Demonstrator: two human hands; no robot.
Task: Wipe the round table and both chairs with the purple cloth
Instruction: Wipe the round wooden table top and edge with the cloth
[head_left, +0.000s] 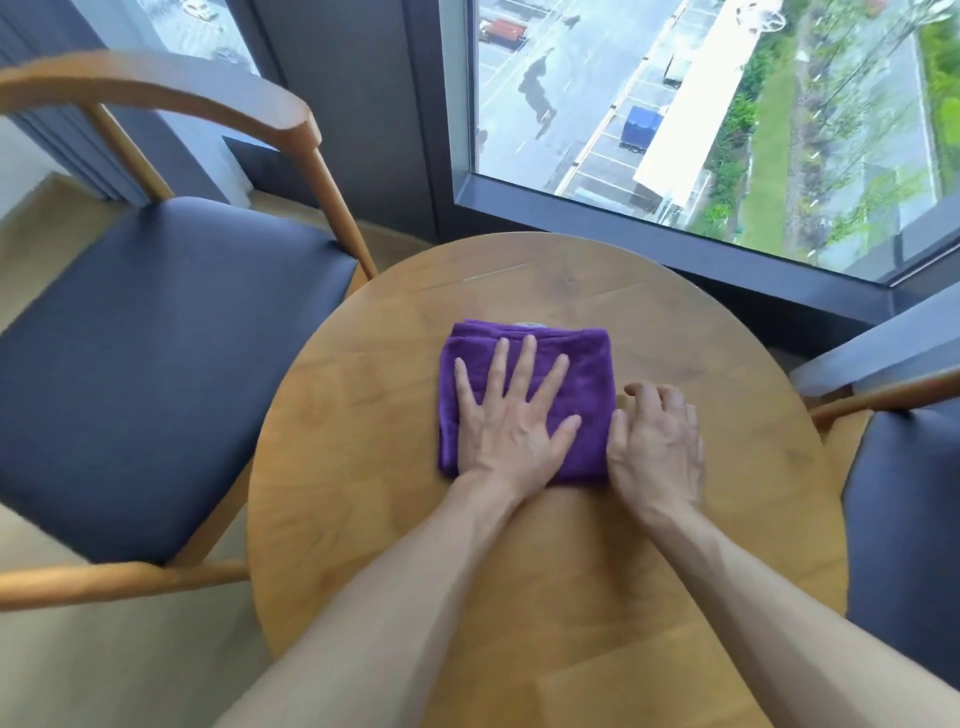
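From the head view, I'd keep my left hand (511, 421) flat, fingers (524, 364) spread straight, pressing the folded purple cloth (582, 364) near the middle of the round desk (363, 415), and sweep in overlapping arcs out to the rim. My right hand (655, 447) rests at the cloth's right edge, fingers loosely curled, gripping nothing. Both chairs, left (156, 364) and right (909, 519), wait.

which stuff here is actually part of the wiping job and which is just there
Part of the job:
purple cloth, folded, under the left hand
round table
left chair
right chair
right hand, at the cloth's right edge

Just there:
window
floor
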